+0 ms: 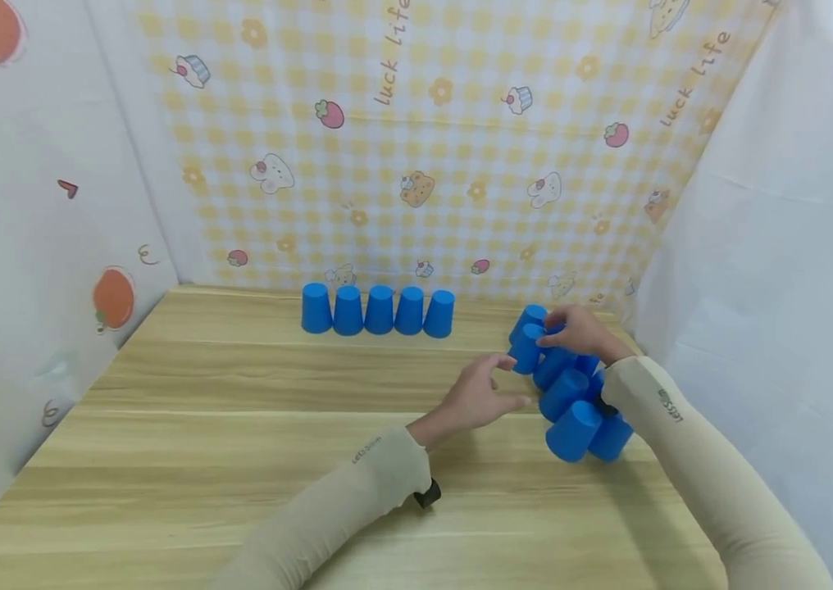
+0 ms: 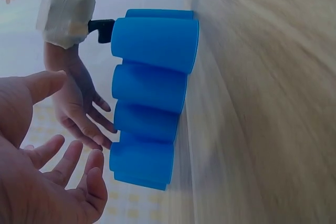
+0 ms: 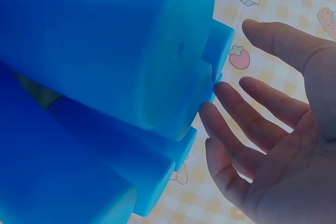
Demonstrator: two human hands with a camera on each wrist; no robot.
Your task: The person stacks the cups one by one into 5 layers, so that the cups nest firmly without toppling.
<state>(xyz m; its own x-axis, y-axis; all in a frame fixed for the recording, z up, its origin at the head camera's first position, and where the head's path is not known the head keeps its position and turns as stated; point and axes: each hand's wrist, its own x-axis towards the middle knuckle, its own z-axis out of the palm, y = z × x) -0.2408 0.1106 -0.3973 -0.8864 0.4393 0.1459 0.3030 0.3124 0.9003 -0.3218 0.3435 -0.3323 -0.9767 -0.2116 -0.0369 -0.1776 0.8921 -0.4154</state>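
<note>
Several upside-down blue cups (image 1: 574, 432) stand close together at the table's right side. Over the back of this group reaches my right hand (image 1: 580, 332), its fingers apart and partly covering some cups. In the right wrist view the right hand (image 3: 278, 114) has spread, slightly bent fingers near the cup bottoms, with nothing held; whether a fingertip touches a cup I cannot tell. My left hand (image 1: 477, 395) hovers left of the group, thumb and fingers apart. The left wrist view shows that left hand (image 2: 47, 156) grasping nothing, beside the grouped cups (image 2: 152, 87).
A straight row of upside-down blue cups (image 1: 380, 311) stands at the back of the wooden table (image 1: 202, 459). Behind it hangs a yellow checked cloth (image 1: 380, 229). White cloths flank the table on the left (image 1: 33, 262) and right (image 1: 778, 262).
</note>
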